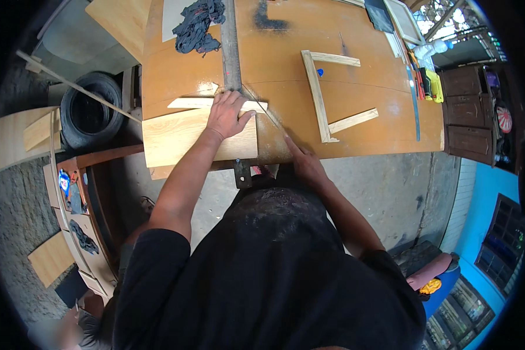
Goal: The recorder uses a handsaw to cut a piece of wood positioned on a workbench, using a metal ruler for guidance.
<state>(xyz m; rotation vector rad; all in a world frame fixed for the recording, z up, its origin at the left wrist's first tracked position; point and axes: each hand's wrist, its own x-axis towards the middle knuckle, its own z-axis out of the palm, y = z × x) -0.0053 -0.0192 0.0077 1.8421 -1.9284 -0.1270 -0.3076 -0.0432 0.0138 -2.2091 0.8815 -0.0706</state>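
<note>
In the head view, pressing a narrow pale wood strip (pixel 255 107) down with the left hand (pixel 227 112), palm down, thumb apart from the fingers. Lying along the far edge of a wood-grained board (pixel 178 137), at the near left of an orange-brown tabletop (pixel 286 58). Closed, with the right hand (pixel 309 167), around the near end of a long thin blade-like tool (pixel 272 119); possibly a handsaw seen edge-on, too slim to be sure. Slanting across the strip near its right end. Judged to be at the step of cutting or trimming that end; cannot tell how deep. Probably calls for a firm press and straight, even strokes, clear of the left thumb.
</note>
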